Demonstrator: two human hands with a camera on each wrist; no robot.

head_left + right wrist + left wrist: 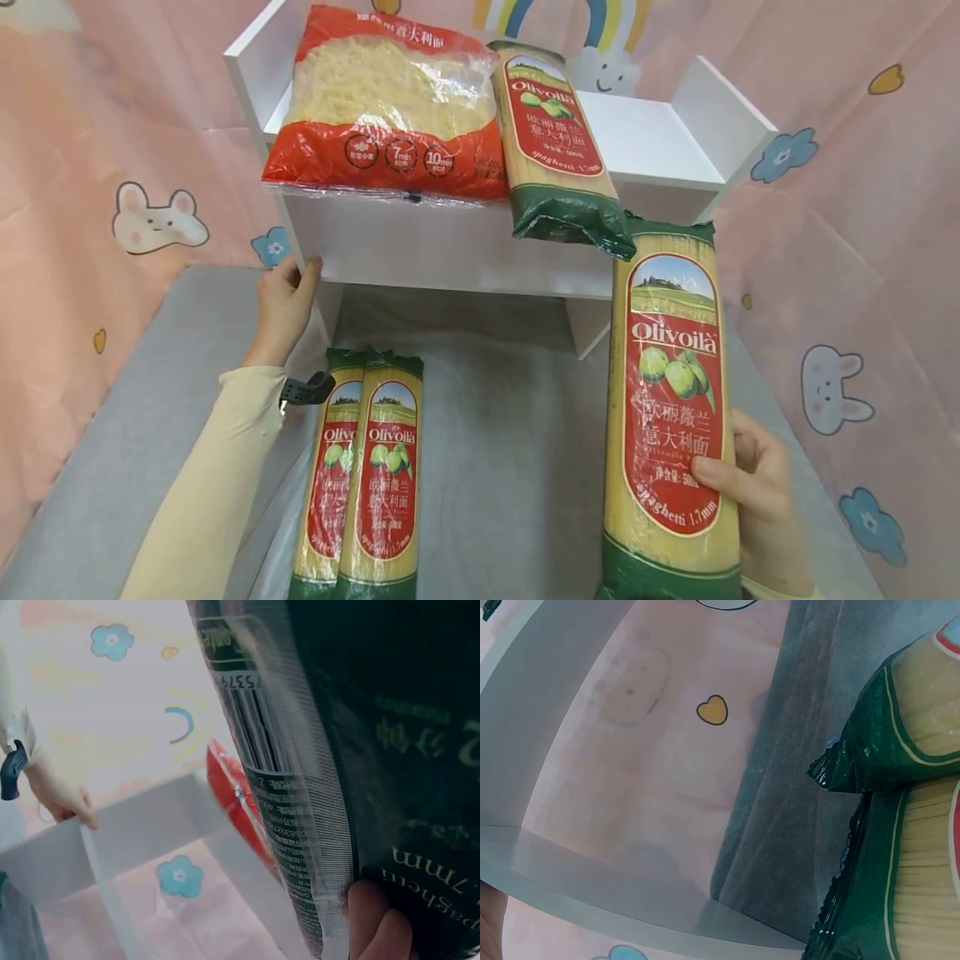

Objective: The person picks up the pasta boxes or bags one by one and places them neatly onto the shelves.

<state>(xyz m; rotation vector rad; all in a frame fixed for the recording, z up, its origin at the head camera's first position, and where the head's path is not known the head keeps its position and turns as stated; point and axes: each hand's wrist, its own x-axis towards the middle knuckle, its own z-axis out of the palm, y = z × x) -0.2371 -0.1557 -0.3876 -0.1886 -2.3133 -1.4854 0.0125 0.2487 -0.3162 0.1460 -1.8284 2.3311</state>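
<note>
My right hand (765,492) grips a spaghetti pack (671,400) by its lower right side, thumb on the front label. The pack stands upright in front of the white shelf's right side; its dark printed back fills much of the right wrist view. With my left hand (287,304) I hold the left edge of the white shelf (450,250). On the shelf top lie a red pasta bag (390,108) and another spaghetti pack (558,142), both jutting past the front edge. Two more spaghetti packs (386,475) lie side by side below, the left one partly covered.
The shelf has a raised right side panel (723,117) and legs standing on a grey cloth surface (495,417). A pink patterned curtain (840,275) hangs behind and at both sides. A black wrist strap (307,389) sits on the left sleeve.
</note>
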